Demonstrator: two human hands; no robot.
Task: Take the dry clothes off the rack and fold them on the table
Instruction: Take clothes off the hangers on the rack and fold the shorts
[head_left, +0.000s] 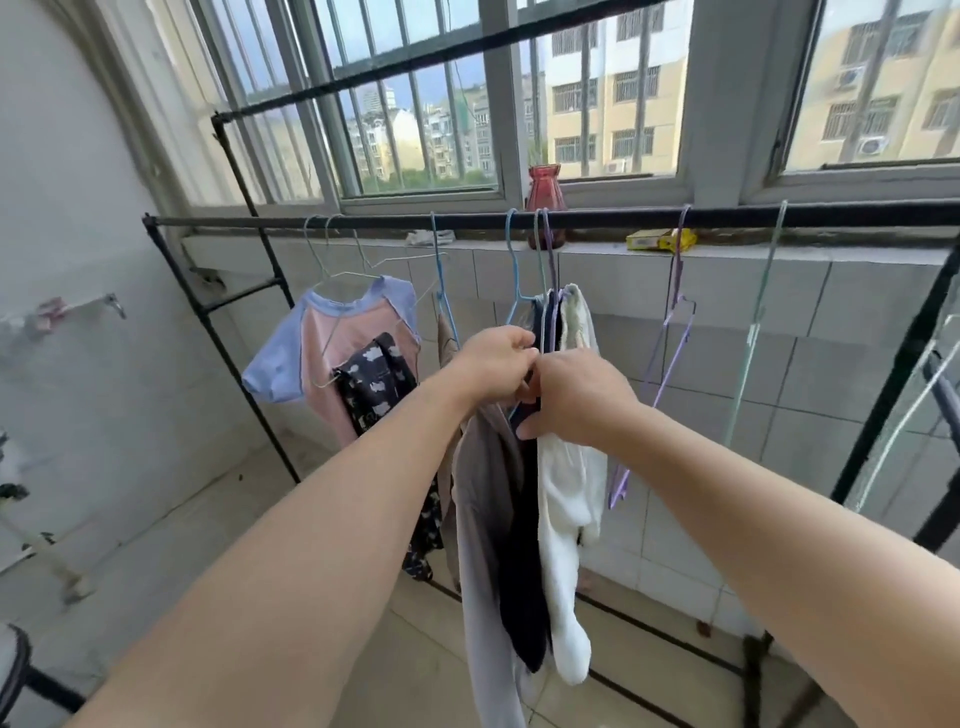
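**Clothes coming off the rack, folding yet to begin**

At the black rack (363, 222), the left hand (493, 364) and right hand (576, 400) meet at a bunch of hangers (540, 260), fingers curled onto the grey, dark and white garments (561, 519) still hanging there. A pink-and-blue shirt (332, 343) waits further left. Next, seemingly, the garments must slide free of their hangers. No table is in view.

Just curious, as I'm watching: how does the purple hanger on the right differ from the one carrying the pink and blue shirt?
The purple hanger hangs bare, while the pale wire hanger carries the pink and blue shirt. The purple one is turned nearly edge-on; the pale one faces the camera. Both hook over the black rail.
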